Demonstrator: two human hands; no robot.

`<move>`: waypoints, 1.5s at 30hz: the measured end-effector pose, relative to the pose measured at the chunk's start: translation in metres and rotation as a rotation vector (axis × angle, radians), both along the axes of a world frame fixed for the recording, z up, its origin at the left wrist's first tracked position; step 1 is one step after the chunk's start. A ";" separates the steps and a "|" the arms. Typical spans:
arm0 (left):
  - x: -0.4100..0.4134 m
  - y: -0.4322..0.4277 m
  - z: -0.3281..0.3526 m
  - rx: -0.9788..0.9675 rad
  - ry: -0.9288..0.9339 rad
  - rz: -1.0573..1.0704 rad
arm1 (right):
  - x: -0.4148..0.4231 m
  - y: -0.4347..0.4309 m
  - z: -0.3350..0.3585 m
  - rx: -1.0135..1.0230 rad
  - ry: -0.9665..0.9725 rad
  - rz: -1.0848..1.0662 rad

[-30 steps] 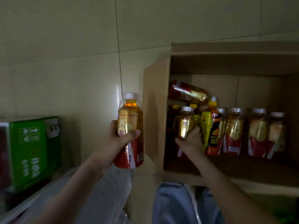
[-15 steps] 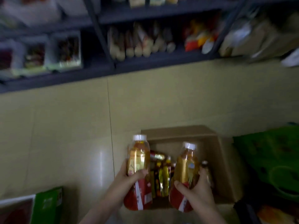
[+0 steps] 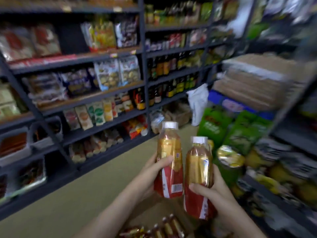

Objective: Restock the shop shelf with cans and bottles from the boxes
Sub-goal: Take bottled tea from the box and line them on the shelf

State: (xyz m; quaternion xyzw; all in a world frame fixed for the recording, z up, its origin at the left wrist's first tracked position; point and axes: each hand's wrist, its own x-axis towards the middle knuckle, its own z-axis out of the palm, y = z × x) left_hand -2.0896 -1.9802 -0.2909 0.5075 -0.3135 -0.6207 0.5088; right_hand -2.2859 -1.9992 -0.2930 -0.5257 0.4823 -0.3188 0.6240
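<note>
Shelving (image 3: 92, 99) of dark metal fills the left side and the back, its tiers packed with snack bags. One bay further along holds rows of dark drink bottles (image 3: 164, 65). The tan floor (image 3: 82, 194) runs below it.

Low in the middle, the left hand (image 3: 151, 176) grips the left bottle (image 3: 169, 152), an amber drink with a white cap and a red-and-gold label. The thumb lies across the front and the fingers curl round the back, holding it upright and off the floor. Beneath the wrists the box (image 3: 145, 214) is partly in view, with more bottles lying in it.

Just beside the first, and a little lower, the right bottle (image 3: 198, 162) is of the same kind. The right hand (image 3: 211, 194) clasps it round the lower label, fingers (image 3: 195, 187) wrapped across the front.

Green packs (image 3: 214, 125) are stacked to the right, with blurred goods on a near rack beyond them.

The step in hand looks like the carry: both bottles are out of the box and not yet shelved. The next move calls for finding a gap among like drinks, probably in the bottle bay, and setting each one down upright with its label facing out. The blur hides where a free slot lies.
</note>
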 end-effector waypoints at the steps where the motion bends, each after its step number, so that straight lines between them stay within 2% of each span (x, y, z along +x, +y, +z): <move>1: -0.028 0.003 0.020 -0.043 -0.014 -0.043 | -0.027 0.009 0.021 -0.037 -0.008 -0.014; 9: -0.240 0.044 0.140 -0.279 -0.079 -0.272 | -0.238 0.115 0.148 -0.203 -0.074 -0.197; 15: -0.344 0.068 0.218 -0.494 -0.122 -0.476 | -0.325 0.168 0.215 -0.404 -0.047 -0.397; 18: -0.376 0.075 0.242 -0.590 -0.130 -0.591 | -0.352 0.186 0.234 -0.465 -0.096 -0.450; 23: -0.416 0.059 0.292 -0.724 -0.075 -0.682 | -0.385 0.183 0.274 -0.591 -0.113 -0.536; 30: -0.441 0.000 0.354 -0.945 0.020 -0.701 | -0.417 0.144 0.346 -0.761 -0.171 -0.632; 38: -0.424 -0.068 0.387 -1.061 0.195 -0.650 | -0.448 0.060 0.377 -0.810 0.045 -0.883; 45: -0.413 -0.108 0.394 -1.046 0.183 -0.651 | -0.492 0.004 0.373 -0.732 0.207 -1.021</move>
